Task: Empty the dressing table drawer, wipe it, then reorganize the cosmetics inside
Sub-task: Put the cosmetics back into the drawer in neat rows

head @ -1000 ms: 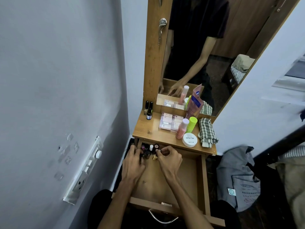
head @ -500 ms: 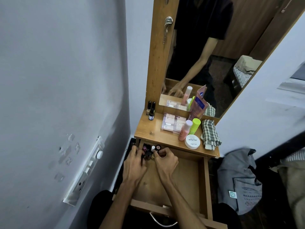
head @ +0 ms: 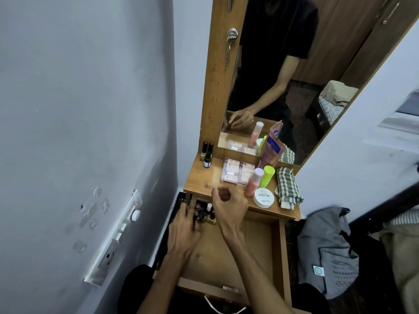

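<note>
The drawer point(head: 235, 250) is pulled out below the desk point(head: 204, 180), and a cluster of small nail polish bottles point(head: 205, 213) stands in its back left corner; the left hand point(head: 183, 225) rests against that cluster with fingers curled at it, though a firm grip cannot be confirmed. The right hand point(head: 229, 206) hovers above the drawer's back edge, fingers loosely curled and holding nothing visible. Judged as reorganizing: steady the standing bottles with the left hand, then transfer remaining items from the desk singly, beginning with the pink bottle point(head: 254, 182) and the white jar point(head: 263, 197), setting each upright beside the cluster.

left hand point(head: 184, 225) reaching low, right hand point(head: 229, 206) raised, curled
</note>
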The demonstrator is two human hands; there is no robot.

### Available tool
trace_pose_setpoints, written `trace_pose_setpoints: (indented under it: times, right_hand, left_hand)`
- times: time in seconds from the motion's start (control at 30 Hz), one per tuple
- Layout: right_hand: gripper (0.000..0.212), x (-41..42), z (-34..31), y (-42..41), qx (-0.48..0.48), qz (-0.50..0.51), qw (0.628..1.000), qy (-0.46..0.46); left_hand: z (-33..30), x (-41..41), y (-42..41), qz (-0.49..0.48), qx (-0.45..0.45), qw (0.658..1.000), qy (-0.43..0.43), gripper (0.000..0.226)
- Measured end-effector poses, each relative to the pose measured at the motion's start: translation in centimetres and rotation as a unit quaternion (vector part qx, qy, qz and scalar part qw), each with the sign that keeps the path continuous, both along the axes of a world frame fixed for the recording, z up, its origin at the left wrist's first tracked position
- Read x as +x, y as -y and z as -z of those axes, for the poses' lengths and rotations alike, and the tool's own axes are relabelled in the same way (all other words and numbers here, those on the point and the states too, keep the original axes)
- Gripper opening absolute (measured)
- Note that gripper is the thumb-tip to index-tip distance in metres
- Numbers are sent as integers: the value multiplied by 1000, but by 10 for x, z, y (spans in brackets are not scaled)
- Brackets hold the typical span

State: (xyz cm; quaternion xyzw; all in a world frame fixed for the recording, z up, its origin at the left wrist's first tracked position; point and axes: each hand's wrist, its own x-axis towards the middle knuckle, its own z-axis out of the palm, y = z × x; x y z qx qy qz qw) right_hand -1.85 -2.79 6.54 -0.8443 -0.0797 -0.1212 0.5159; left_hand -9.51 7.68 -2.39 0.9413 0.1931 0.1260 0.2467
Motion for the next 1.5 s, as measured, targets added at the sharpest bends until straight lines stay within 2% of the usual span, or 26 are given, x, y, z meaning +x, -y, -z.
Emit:
trace_pose_setpoints:
  times: [0.13,0.33,0.43,0.7,0.97,1.13,1.33,1.5]
  right_hand:
    - [8,36,-31,-29,2,-3,1000,15]
    - [36,92,-48,-62,-124,22,992,-16]
    - [35,104,-40,-69,-170,26,984,-41]
    - [21,96,-30,-59,-127,8,991,-44]
    - [9,36,-34,-25,-71,-57,996,-16]
    - [12,6,-12,4,-63,-90,994,6]
    - [19,-21,21,30,-84,-76,993,-12]
    - [16,-28,53,34,-107,-46,990,-82]
  left_hand:
    - [-2,-1,1,0,0,1000,0,30]
    - [-2,-1,1,-4,-4,1000,3,31]
    - [1,-1,0,-3,-11,1000,0,32]
    - [2,1,-2,-6,-12,1000,-6,29]
    - [0,0,-1,7,5,1000,-2,30]
    - [-2,-1,0,10,18,1000,-11,36]
    - [-3,-2,0,10,17,1000,-17,44]
    - [-3,-2,0,10,27,999,-31,34]
